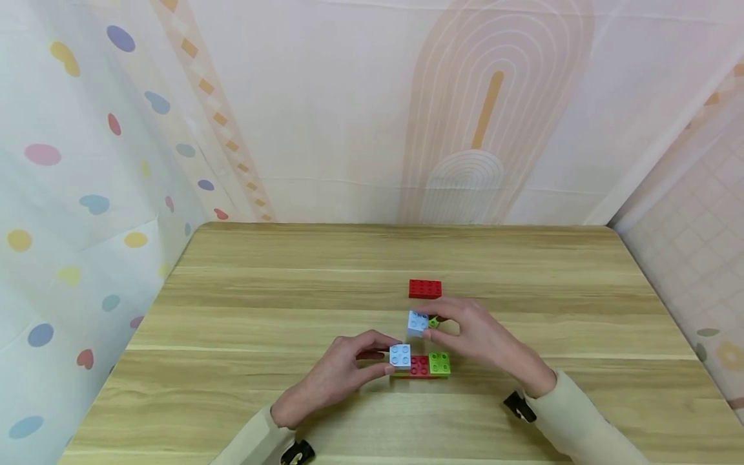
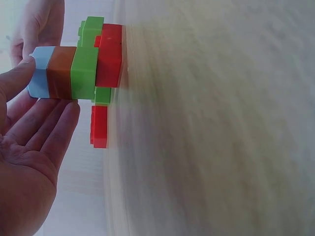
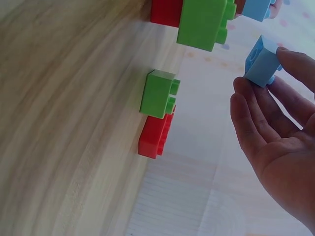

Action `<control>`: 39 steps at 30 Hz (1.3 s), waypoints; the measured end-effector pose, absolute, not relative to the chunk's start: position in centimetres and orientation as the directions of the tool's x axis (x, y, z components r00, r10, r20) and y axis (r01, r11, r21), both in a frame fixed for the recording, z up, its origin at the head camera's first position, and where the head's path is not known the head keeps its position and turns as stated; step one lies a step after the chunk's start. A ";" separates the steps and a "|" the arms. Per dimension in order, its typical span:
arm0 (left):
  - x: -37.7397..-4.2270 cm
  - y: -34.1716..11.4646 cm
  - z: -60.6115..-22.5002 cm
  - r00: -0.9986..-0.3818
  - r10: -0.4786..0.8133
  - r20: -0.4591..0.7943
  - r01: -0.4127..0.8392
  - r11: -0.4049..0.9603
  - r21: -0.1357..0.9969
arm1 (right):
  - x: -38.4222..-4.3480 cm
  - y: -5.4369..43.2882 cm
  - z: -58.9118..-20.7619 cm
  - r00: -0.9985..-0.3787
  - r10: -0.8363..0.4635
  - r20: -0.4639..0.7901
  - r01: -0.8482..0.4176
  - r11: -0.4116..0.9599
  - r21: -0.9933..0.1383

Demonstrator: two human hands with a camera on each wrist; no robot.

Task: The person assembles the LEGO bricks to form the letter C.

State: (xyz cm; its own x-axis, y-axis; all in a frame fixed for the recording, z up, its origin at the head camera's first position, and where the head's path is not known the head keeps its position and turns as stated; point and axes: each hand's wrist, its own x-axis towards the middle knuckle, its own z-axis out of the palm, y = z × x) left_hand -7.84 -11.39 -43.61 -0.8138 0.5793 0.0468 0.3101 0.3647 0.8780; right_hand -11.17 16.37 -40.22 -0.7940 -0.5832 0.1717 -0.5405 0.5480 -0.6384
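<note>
Two hands, both loaded, held apart from each other. Left hand (image 1: pixel 343 371) grips the top light-blue brick (image 1: pixel 400 356) of a column: brown brick (image 2: pixel 61 73), then lower green brick (image 2: pixel 83 73), on the left end of the red base (image 1: pixel 419 366). Right hand (image 1: pixel 482 330) pinches the free light-blue brick (image 3: pixel 263 61) in the air, tilted a bit on my right wrist feed, hollow underside toward the table (image 1: pixel 261 284).

Key relation, my read: free brick is beyond the base, just right of the column, at roughly column-top height. Base long axis runs left-right; its bare red studs sit between column and right-end green brick (image 1: pixel 440 363). From the free brick those studs are down and back toward the wearer. Right hand is nearer the green end, left has the column.

Farther out: loose green brick (image 3: pixel 158 96), partly hidden by right fingers on head cam, then loose red brick (image 1: pixel 425 288) past it.
</note>
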 end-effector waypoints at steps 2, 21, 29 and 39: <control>-7.9 -11.4 -43.7 -0.814 0.579 0.049 0.311 0.363 0.878 | -11.0 16.4 -40.1 -0.789 -0.587 0.182 -0.550 0.541 -0.636; -8.0 -11.4 -44.0 -0.806 0.584 0.095 0.340 0.325 0.882 | -9.1 15.8 -39.6 -0.734 -0.627 0.261 -0.617 0.456 -0.641; -8.0 -11.4 -44.1 -0.808 0.580 0.100 0.342 0.325 0.882 | -8.8 15.4 -39.9 -0.729 -0.631 0.265 -0.614 0.432 -0.660; -7.9 -11.4 -44.1 -0.817 0.569 0.096 0.338 0.338 0.878 | -8.4 14.6 -40.1 -0.738 -0.632 0.235 -0.581 0.419 -0.698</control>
